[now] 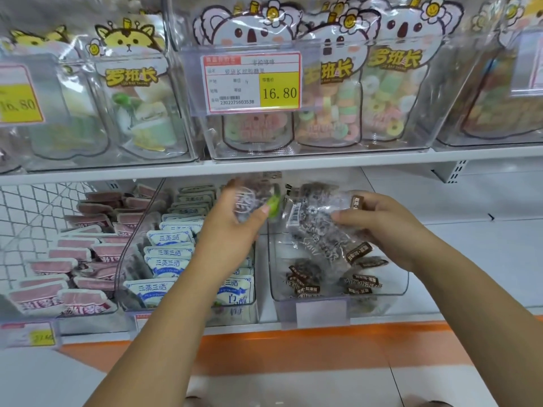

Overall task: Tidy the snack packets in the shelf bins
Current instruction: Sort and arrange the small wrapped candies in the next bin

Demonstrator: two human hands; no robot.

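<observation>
This was a shop's snack aisle: a printed price tag [251, 83] reading 16.80, with a barcode, hung on a clear bin [323, 152], and white shelves [264, 164] carried bins packed with rows of identical sealed snack packets [169, 239].

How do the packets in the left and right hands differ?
The left packet, in the left hand, shows a green patch; the right packet, in the right hand, shows a barcode sticker and brown labels. The left packet is held higher, near the shelf edge; the right packet hangs tilted over the right bin. The right packet looks larger, though the left packet is blurred. Both are clear wraps with dark contents.
</observation>
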